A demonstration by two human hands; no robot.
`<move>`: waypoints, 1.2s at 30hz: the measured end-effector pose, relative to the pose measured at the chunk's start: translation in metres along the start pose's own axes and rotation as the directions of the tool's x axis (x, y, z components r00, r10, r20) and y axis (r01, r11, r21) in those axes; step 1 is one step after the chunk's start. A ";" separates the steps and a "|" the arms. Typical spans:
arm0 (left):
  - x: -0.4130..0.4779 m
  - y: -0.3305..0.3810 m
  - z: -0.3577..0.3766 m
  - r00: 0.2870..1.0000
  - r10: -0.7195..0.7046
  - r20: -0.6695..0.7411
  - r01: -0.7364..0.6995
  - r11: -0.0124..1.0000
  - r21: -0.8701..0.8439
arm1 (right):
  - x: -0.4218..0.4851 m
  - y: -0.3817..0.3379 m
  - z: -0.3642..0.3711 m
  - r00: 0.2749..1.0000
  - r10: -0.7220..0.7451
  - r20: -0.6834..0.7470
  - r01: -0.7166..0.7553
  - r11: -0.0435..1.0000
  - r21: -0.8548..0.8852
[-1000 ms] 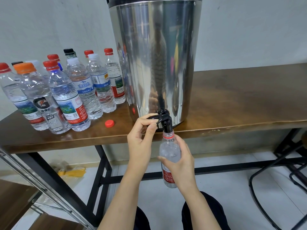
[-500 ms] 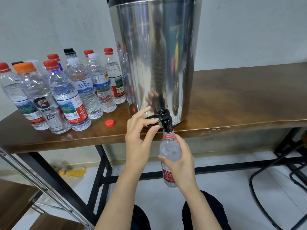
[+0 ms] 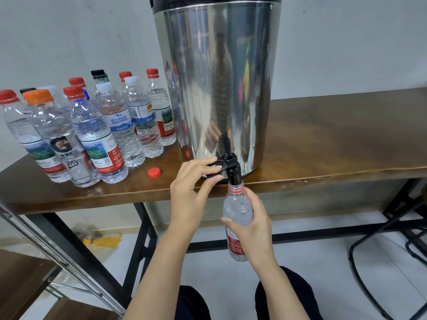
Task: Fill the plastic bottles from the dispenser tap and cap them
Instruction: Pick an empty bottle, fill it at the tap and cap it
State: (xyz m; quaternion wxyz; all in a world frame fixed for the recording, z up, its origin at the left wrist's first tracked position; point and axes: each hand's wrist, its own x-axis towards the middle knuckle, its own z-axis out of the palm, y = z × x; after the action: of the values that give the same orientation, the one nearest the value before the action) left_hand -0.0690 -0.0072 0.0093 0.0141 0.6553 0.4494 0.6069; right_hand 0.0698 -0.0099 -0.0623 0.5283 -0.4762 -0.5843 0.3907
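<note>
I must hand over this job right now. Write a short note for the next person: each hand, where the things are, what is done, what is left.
Left hand pinches the tap lever of the dispenser.
Right hand holds the bottle, uncapped, its mouth at the spout, below the table edge.
Red cap lies loose on the table, beside the capped bottles left of the dispenser.
Done: those bottles are capped. Left: finish this fill (level unclear), close the tap, cap it.

1 steel dispenser drum [image 3: 217,77], 1 black tap [image 3: 232,168], ~11 capped clear plastic bottles [image 3: 99,139] at 9 o'clock, 1 uncapped bottle [image 3: 238,209], 1 loose red cap [image 3: 154,173]
</note>
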 end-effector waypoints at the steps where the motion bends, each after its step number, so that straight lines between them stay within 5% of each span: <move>1: 0.001 0.000 -0.001 1.000 0.014 0.010 -0.014 1.000 0.008 | 0.000 0.000 0.000 1.000 0.002 0.001 -0.002 1.000 -0.002; 13: 0.011 -0.011 -0.013 0.952 0.245 0.184 -0.263 0.962 0.076 | 0.001 0.000 -0.001 1.000 0.011 0.011 -0.011 1.000 -0.010; 36: 0.050 0.009 -0.025 0.845 0.386 0.369 -0.469 0.868 0.167 | 0.001 -0.002 -0.003 0.999 0.002 0.034 -0.002 1.000 0.002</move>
State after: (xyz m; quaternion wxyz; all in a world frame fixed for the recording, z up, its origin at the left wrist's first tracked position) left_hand -0.0906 0.0042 0.0599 -0.1315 0.8263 0.3552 0.4168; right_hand 0.0727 -0.0096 -0.0595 0.5182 -0.4695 -0.5925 0.3999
